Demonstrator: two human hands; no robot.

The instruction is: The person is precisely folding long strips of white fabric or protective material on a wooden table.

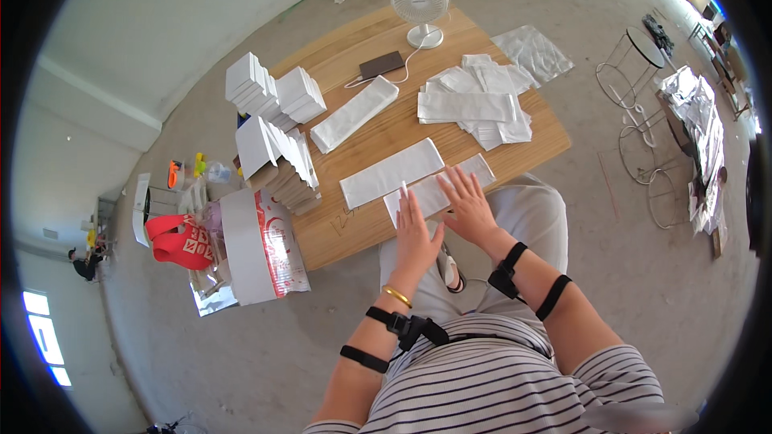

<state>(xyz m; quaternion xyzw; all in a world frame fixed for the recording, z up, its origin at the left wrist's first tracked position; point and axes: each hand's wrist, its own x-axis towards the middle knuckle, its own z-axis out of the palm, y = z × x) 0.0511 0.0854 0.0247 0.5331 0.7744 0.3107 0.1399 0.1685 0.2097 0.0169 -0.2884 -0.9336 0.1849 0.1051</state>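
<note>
Along the table's near edge lies a long flat white strip (430, 194), paper or cloth, I cannot tell which. My left hand (415, 229) rests on its left part with the fingers stretched out. Flat on the right part of the same strip is my right hand (472, 204), its fingers spread. Just beyond them sits a similar white folded strip (392, 173), apart from both palms. Another white strip (355, 115) lies slantwise farther left. A loose pile of white strips (476, 104) covers the table's far right part.
The wooden table (378, 233) carries stacks of white folded card pieces (277, 161) at its left, a dark power bank (381, 65) and a white fan (421, 12). A carton (245, 249) and red bag (178, 241) stand left; a wire-framed stool (646, 47) stands right.
</note>
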